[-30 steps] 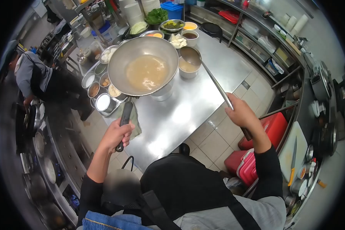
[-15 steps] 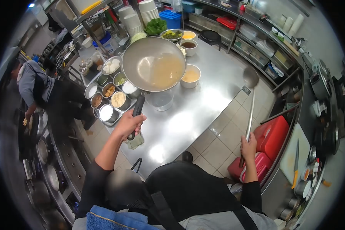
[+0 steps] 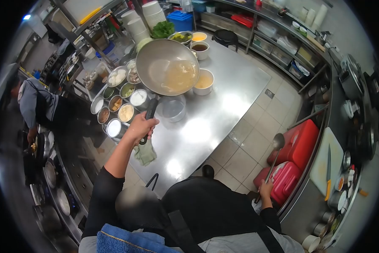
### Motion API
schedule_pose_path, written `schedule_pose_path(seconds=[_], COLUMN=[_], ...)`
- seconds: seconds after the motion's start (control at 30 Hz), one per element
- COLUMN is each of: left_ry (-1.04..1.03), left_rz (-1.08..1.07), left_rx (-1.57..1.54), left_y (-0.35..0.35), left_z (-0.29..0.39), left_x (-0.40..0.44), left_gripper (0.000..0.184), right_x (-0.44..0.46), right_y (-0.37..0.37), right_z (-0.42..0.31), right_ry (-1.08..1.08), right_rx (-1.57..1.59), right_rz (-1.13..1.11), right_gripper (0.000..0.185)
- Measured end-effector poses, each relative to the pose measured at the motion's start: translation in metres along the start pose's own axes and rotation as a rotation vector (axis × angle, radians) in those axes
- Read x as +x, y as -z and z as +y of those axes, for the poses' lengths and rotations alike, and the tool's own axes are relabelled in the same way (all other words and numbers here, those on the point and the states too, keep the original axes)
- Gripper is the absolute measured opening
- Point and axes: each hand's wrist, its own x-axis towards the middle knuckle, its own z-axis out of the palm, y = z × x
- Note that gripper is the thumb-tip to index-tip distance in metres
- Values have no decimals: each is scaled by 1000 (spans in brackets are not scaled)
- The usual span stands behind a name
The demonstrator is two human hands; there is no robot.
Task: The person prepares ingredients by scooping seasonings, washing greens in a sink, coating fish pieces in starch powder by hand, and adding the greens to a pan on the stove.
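My left hand (image 3: pixel 142 127) is closed round the black handle of a wok (image 3: pixel 149 67), which I hold tilted above the steel table. Pale broth (image 3: pixel 182 78) pools on the right side of the wok. Just below it, a clear plastic bowl (image 3: pixel 172 110) sits on the table, and a white bowl of pale liquid (image 3: pixel 204 81) stands to its right. Low on my right, my right hand (image 3: pixel 265 190) grips the long shaft of a ladle (image 3: pixel 278 142). The ladle hangs over the floor in front of red boxes, its cup pointing away from me.
Metal cups of ingredients (image 3: pixel 126 113) crowd the table's left side. A folded green cloth (image 3: pixel 145 152) lies near its front edge. Red boxes (image 3: pixel 297 144) line the floor at right, beside a counter with a knife (image 3: pixel 328 170). A co-worker (image 3: pixel 42 101) bends over pans at left.
My right hand has drawn the ladle down and toward me, its cup dropping well below the table edge. The wok has shifted slightly left, uncovering more of the clear bowl.
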Motion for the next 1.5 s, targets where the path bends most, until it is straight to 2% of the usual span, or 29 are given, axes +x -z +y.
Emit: schedule_pose_path(seconds=[0.03, 0.17, 0.33, 0.67, 0.97, 1.13, 1.5], left_ry=[-3, -13, -41, -67, -96, -123, -172], left_rz=[13, 30, 26, 39, 64, 66, 93], left_rx=[17, 50, 89, 144, 183, 178, 225], left_y=[-1, -3, -5, -5, -4, -3, -4], left_z=[2, 1, 4, 8, 17, 19, 23], left_x=[0, 7, 15, 25, 23, 26, 27], left_gripper=[18, 17, 16, 16, 14, 14, 15], right_x=[-7, -25, -39, -40, -38, -41, -42], right_y=[1, 1, -4, -12, -19, -19, -22], right_z=[1, 22, 38, 44, 38, 42, 50], right_ry=[-111, -141, -286, -182, -254, -319, -300], right_rx=[50, 4, 11, -124, -92, -95, -84], right_rz=[-45, -65, -92, -115, -118, -153, -130], right_gripper=[13, 11, 8, 13, 18, 12, 11])
